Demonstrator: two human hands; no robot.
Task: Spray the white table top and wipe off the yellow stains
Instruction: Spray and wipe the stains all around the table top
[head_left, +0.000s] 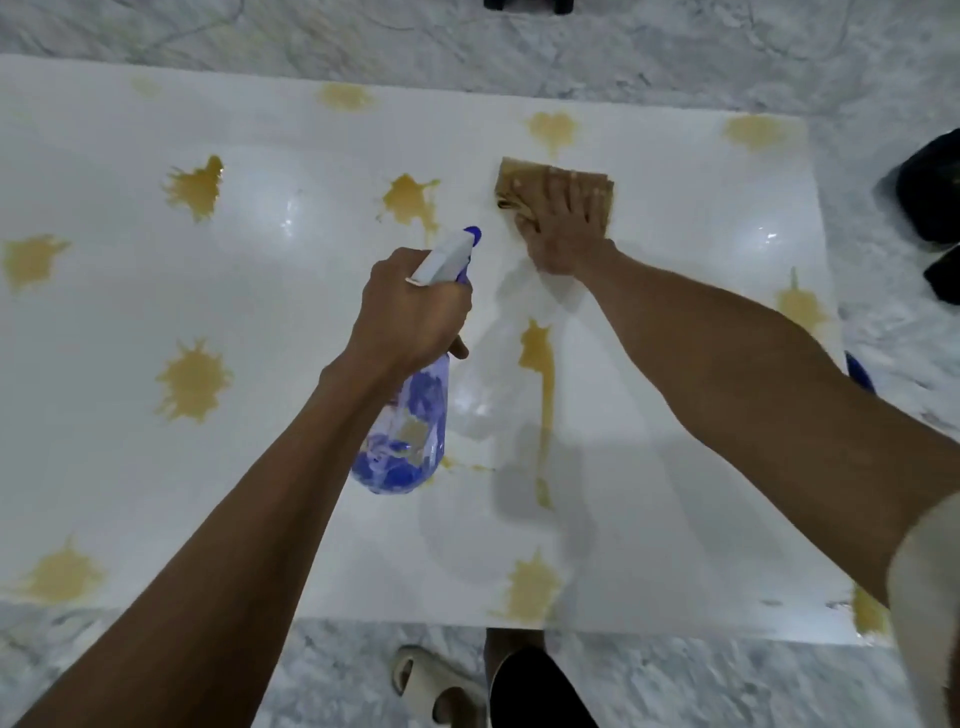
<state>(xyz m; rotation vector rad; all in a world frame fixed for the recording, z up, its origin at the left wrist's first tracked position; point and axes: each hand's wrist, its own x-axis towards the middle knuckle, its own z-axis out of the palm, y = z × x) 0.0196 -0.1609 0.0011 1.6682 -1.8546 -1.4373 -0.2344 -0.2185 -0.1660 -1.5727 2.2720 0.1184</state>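
Observation:
The white table top (291, 322) carries several yellow stains, among them a splash (410, 200) just left of the cloth and a long run (540, 374) in the middle. My left hand (410, 306) grips a clear blue spray bottle (410, 426) by its neck above the table, nozzle (470, 236) pointing away toward the far side. My right hand (563, 223) presses flat, fingers spread, on a folded tan cloth (519, 176) lying on the table's far right part.
Marble floor (649, 47) surrounds the table. Dark objects (930, 192) lie on the floor at the right edge. A blue item (860, 371) shows by the table's right side. My foot in a beige slipper (431, 686) stands below the near edge.

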